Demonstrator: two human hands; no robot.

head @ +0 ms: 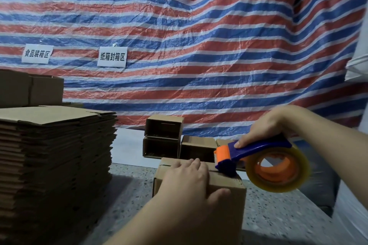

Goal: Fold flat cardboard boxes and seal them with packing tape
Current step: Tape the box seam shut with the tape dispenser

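A small folded cardboard box (225,201) stands on the speckled floor in front of me. My left hand (187,179) lies flat on its closed top flaps, thumb down the near side. My right hand (272,125) grips the blue handle of a tape dispenser (256,161) with an orange head and a clear tape roll. The dispenser's head touches the box top at its right edge, near the flap seam.
A tall stack of flat cardboard blanks (53,165) fills the left. Folded open boxes (163,137) are piled behind the one I hold. A striped tarp (179,45) with two paper signs hangs at the back. A dark cushion (322,181) lies at right.
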